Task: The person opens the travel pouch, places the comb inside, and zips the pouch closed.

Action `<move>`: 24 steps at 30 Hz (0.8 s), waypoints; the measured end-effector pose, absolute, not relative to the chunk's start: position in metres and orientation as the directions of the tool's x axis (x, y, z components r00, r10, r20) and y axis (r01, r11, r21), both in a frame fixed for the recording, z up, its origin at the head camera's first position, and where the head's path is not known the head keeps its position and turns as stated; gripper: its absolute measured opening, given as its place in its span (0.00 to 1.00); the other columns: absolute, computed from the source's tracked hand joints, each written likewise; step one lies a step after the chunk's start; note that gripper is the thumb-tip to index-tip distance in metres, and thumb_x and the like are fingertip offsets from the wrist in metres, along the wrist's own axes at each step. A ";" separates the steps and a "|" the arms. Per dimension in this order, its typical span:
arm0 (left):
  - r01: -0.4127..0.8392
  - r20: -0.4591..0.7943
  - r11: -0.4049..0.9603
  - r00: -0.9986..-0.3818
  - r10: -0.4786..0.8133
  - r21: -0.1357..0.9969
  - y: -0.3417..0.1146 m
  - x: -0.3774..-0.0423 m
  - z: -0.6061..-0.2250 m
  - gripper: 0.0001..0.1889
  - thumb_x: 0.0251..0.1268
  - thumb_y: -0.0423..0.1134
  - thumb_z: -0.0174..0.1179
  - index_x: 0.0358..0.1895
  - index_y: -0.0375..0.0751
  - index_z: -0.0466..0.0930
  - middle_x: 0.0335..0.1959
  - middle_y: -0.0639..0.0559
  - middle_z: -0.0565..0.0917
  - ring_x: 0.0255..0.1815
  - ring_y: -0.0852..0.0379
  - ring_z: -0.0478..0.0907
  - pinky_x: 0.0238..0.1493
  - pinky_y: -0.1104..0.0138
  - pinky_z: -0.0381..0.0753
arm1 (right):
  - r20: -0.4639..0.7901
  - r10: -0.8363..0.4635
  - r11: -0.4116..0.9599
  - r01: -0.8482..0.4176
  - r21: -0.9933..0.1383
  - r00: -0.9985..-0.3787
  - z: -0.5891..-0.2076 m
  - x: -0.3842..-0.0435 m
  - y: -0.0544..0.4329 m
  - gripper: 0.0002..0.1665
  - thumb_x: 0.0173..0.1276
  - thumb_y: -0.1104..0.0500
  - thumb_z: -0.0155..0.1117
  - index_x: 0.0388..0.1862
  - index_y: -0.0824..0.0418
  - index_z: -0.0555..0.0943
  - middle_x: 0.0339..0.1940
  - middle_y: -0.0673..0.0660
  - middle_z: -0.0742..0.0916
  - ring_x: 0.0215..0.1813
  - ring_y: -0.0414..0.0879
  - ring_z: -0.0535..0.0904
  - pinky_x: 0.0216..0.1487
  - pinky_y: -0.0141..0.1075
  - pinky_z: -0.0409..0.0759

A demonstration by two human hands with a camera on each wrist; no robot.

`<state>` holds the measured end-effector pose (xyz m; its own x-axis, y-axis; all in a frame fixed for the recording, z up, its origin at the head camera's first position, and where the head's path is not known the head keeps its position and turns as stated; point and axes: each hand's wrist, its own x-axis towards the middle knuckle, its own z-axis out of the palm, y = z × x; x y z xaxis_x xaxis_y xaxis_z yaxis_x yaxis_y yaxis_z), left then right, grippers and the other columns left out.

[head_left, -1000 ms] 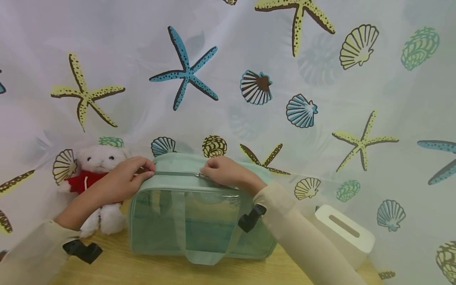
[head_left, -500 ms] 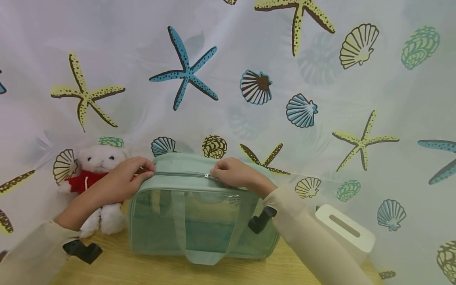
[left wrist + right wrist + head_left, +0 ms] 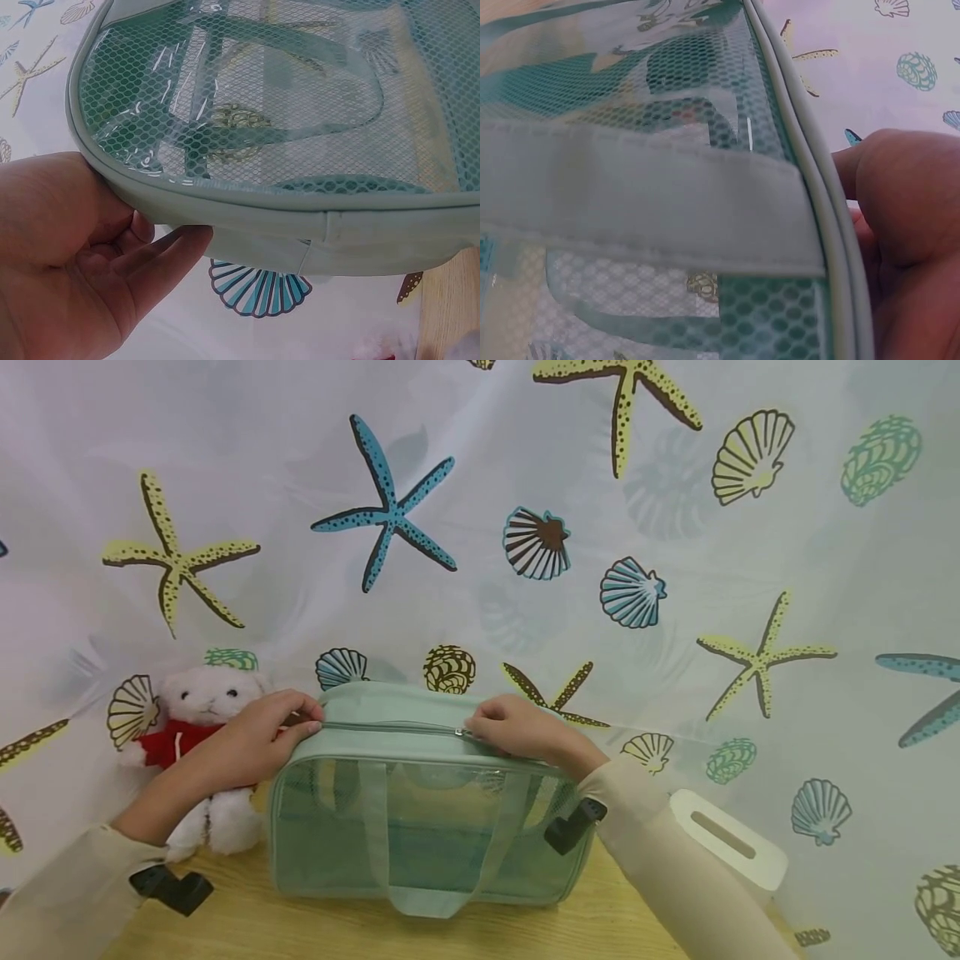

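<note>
A mint-green bag with clear front and mesh sides stands upright on the table. A zipper runs along its top; its metal slider sits right of the middle. My right hand pinches the pull at that slider, though the pull itself is hidden by the fingers. At the zipper's left end, my left hand pinches the bag's top edge between thumb and fingers. In the left wrist view, the left fingers lie against the bag's rim. A fabric handle crosses the right wrist view.
Left of the bag, a white teddy bear in a red top sits partly behind my left arm. A white slotted box stands at the right, partly behind my right sleeve. A shell-patterned curtain hangs behind the wooden table.
My right hand has moved steadily right along the bag's top, and the zipper slider has travelled with it. My left hand has kept its grip at the left end.
</note>
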<state>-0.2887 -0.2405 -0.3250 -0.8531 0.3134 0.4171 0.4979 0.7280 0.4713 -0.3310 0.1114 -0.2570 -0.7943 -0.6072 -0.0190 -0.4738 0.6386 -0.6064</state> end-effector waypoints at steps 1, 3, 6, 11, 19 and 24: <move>0.499 0.420 0.729 -0.852 0.313 0.468 -0.240 -0.288 -0.325 0.06 0.77 0.32 0.56 0.50 0.36 0.78 0.50 0.41 0.82 0.54 0.43 0.81 0.59 0.42 0.82 | -0.018 -0.608 0.634 -0.472 -0.612 -0.794 -0.258 -0.332 0.113 0.22 0.83 0.51 0.50 0.25 0.54 0.71 0.17 0.47 0.70 0.21 0.43 0.62 0.32 0.35 0.67; 0.500 0.421 0.730 -0.851 0.314 0.466 -0.240 -0.287 -0.325 0.06 0.77 0.32 0.56 0.50 0.36 0.78 0.49 0.41 0.82 0.54 0.43 0.81 0.59 0.42 0.82 | -0.018 -0.611 0.626 -0.469 -0.623 -0.791 -0.258 -0.332 0.115 0.22 0.83 0.51 0.49 0.25 0.54 0.71 0.16 0.47 0.69 0.21 0.42 0.61 0.32 0.35 0.67; 0.501 0.420 0.730 -0.850 0.316 0.464 -0.239 -0.287 -0.325 0.06 0.77 0.33 0.56 0.50 0.35 0.78 0.49 0.41 0.82 0.53 0.43 0.81 0.58 0.42 0.82 | -0.020 -0.614 0.619 -0.466 -0.632 -0.789 -0.259 -0.332 0.119 0.22 0.84 0.52 0.49 0.24 0.54 0.70 0.16 0.47 0.68 0.21 0.42 0.60 0.32 0.35 0.66; 0.500 0.413 0.726 -0.853 0.320 0.471 -0.239 -0.287 -0.324 0.07 0.77 0.33 0.56 0.51 0.35 0.77 0.50 0.40 0.82 0.54 0.42 0.81 0.59 0.41 0.82 | -0.028 -0.615 0.608 -0.452 -0.653 -0.788 -0.259 -0.331 0.125 0.22 0.84 0.52 0.49 0.25 0.55 0.70 0.17 0.47 0.68 0.21 0.42 0.60 0.33 0.35 0.67; 0.495 0.405 0.728 -0.857 0.318 0.475 -0.240 -0.288 -0.324 0.07 0.77 0.33 0.57 0.52 0.34 0.77 0.51 0.39 0.82 0.54 0.41 0.81 0.59 0.41 0.82 | -0.043 -0.592 0.622 -0.422 -0.660 -0.805 -0.257 -0.329 0.134 0.21 0.84 0.51 0.48 0.27 0.56 0.71 0.18 0.48 0.68 0.22 0.43 0.61 0.33 0.36 0.68; 0.504 0.413 0.724 -0.851 0.324 0.470 -0.240 -0.286 -0.324 0.07 0.77 0.33 0.56 0.51 0.34 0.77 0.50 0.40 0.82 0.54 0.42 0.81 0.58 0.42 0.82 | -0.054 -0.572 0.640 -0.404 -0.654 -0.819 -0.256 -0.327 0.140 0.20 0.84 0.51 0.49 0.30 0.57 0.73 0.17 0.48 0.69 0.22 0.43 0.62 0.34 0.36 0.69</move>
<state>-0.2863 -0.2399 -0.3239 -0.8512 0.3244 0.4125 0.5040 0.7244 0.4703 -0.3266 0.1397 -0.2560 -0.8185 -0.5719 -0.0536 -0.4040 0.6395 -0.6540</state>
